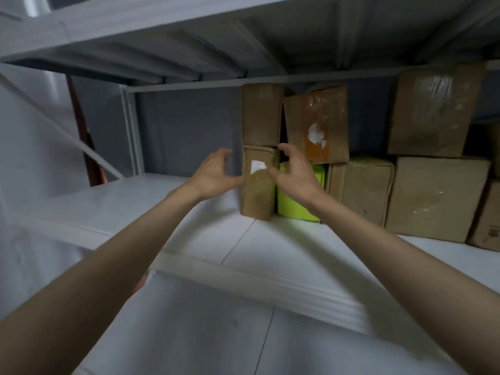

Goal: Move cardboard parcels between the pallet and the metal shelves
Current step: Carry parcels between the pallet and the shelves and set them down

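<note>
White metal shelf [189, 212] carries an upright narrow parcel [258, 182]; my left hand [213, 173] and right hand [295, 174] flank it, fingers spread, grasping nothing.

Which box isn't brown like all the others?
The green box on the bottom row, just behind the right hand. Every other parcel on the shelf is brown cardboard; one above it only has an orange patch.

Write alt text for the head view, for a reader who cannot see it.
A person's left hand and right hand, fingers spread, flank a narrow upright brown cardboard parcel on a white metal shelf. Another narrow brown parcel sits on top of it, and a lime-green box stands to its right.
</note>
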